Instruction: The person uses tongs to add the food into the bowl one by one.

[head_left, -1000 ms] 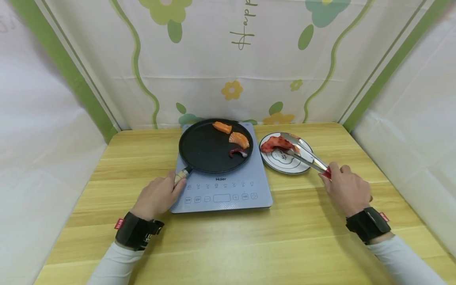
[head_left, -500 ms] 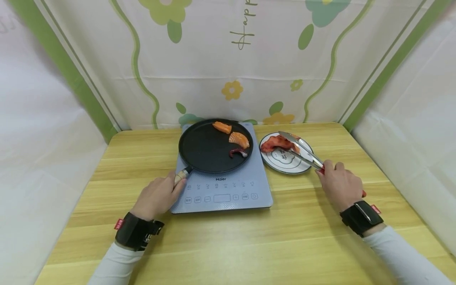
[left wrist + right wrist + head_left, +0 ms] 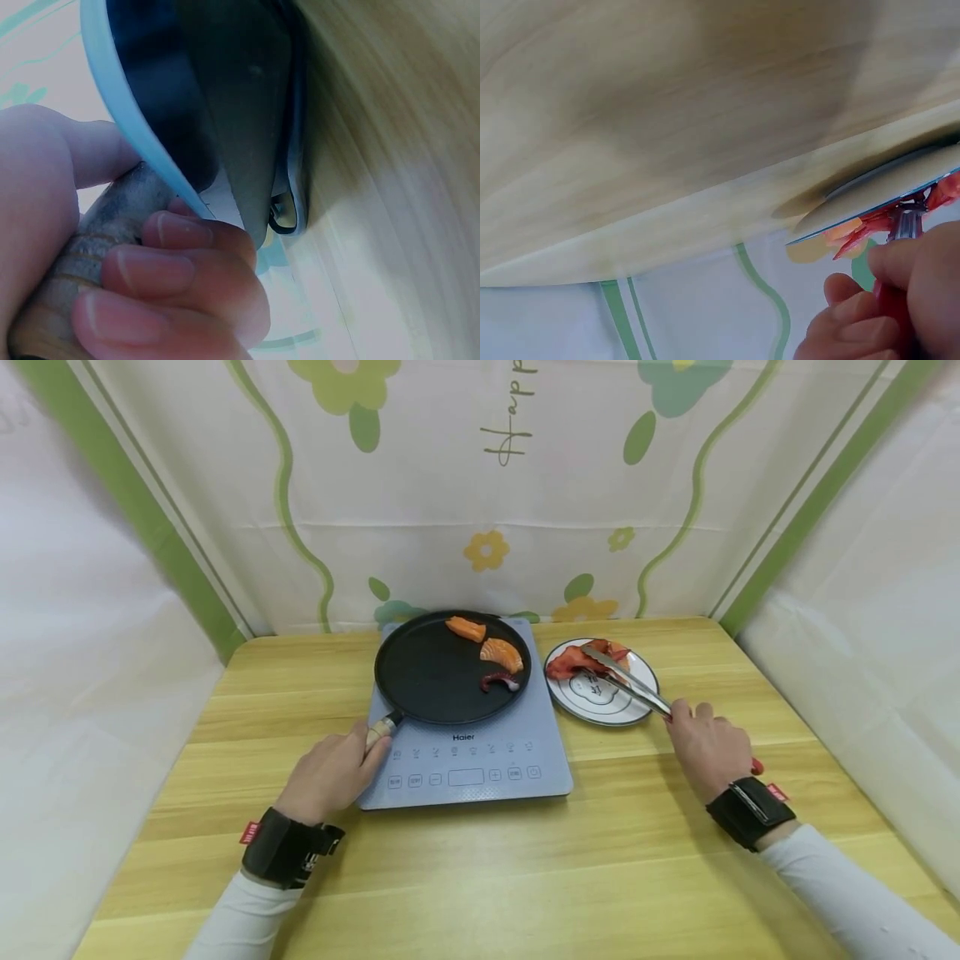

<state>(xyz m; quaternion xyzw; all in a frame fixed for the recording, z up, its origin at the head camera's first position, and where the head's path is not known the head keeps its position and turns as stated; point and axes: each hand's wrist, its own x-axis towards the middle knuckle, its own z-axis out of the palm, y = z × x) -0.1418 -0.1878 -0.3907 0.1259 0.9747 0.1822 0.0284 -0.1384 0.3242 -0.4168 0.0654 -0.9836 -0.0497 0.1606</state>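
Left grip [image 3: 328, 777] holds pan handle [image 3: 381, 728], right grip [image 3: 711, 750] tongs [image 3: 637, 688]; plate rim [image 3: 611, 723] just beside cooktop [image 3: 480, 758], 3 foods [image 3: 501, 654] near pan edge [image 3: 450, 722]

Haier, +, −: cooktop [image 3: 480, 762] | sideways "Happ": cloth backdrop [image 3: 420, 485] | plate [image 3: 594, 713]: characters unclear

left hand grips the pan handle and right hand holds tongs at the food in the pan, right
Not quite: the head view shows the tongs at the red food on the plate, not in the pan. The left hand does grip the pan handle, and the right hand does hold the tongs.
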